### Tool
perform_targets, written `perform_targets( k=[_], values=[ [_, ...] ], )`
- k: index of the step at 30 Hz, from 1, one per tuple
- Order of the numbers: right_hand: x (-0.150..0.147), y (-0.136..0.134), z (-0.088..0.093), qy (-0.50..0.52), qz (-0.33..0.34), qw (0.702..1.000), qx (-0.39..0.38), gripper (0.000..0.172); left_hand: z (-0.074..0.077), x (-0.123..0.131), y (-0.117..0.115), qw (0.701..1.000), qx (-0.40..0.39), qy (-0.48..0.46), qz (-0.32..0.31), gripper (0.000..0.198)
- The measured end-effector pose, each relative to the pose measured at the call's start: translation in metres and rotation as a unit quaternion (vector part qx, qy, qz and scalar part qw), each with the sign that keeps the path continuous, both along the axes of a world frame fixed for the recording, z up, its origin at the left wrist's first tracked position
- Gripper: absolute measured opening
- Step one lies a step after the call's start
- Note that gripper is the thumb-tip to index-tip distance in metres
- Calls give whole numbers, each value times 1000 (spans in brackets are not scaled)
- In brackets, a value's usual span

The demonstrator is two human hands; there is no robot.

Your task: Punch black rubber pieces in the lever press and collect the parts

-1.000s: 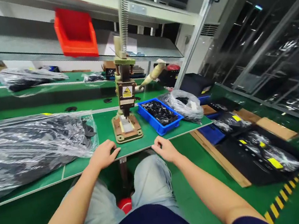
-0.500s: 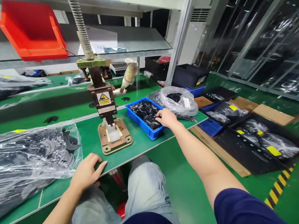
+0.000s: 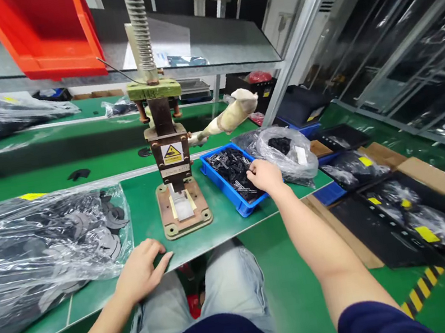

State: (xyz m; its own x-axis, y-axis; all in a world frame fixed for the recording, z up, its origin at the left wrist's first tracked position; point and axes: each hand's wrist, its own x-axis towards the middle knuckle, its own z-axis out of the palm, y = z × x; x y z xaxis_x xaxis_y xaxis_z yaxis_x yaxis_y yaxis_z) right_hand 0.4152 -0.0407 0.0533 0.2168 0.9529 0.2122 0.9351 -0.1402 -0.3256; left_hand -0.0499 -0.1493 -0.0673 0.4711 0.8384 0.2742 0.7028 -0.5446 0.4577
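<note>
My left hand [image 3: 145, 267] rests on the front edge of the green table [image 3: 143, 202], thumb apart from the other fingers, holding nothing. At the right, my right hand [image 3: 266, 176] reaches over the near right side of a blue tray [image 3: 226, 191] full of small black parts [image 3: 229, 166]. Its fingers are curled in and pressed together; whatever is between them is too small to make out. Between the hands stands a hand press [image 3: 168, 147] with a wrapped lever [image 3: 231, 116]. A pale block [image 3: 183, 207] sits on its base, under the ram.
A clear bag of dark curved pieces [image 3: 67, 232] lies on the left. Behind the tray is another plastic bag [image 3: 286, 150]. A red bin [image 3: 47, 36] sits on the upper shelf. Boxes with bagged parts [image 3: 417, 208] stand on the right.
The camera view has shifted, so the bench things appear lower and farther right. The press lever sticks out farther to the right. Both hands keep about the same places on the table and tray.
</note>
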Motion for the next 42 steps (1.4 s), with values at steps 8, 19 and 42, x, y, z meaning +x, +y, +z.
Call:
perform_targets(
  k=[8, 19, 42],
  values=[
    [-82, -89, -22, 206, 136, 968, 48, 30, 21, 15, -15, 996, 3, -93, 12, 17],
    [-192, -160, -59, 474, 273, 833, -78, 35, 59, 50, -48, 971, -26, -232, -50, 22],
    [-255, -161, -40, 336, 303, 887, -94, 34, 38, 0, -38, 862, -324, -387, -36, 27]
  ],
)
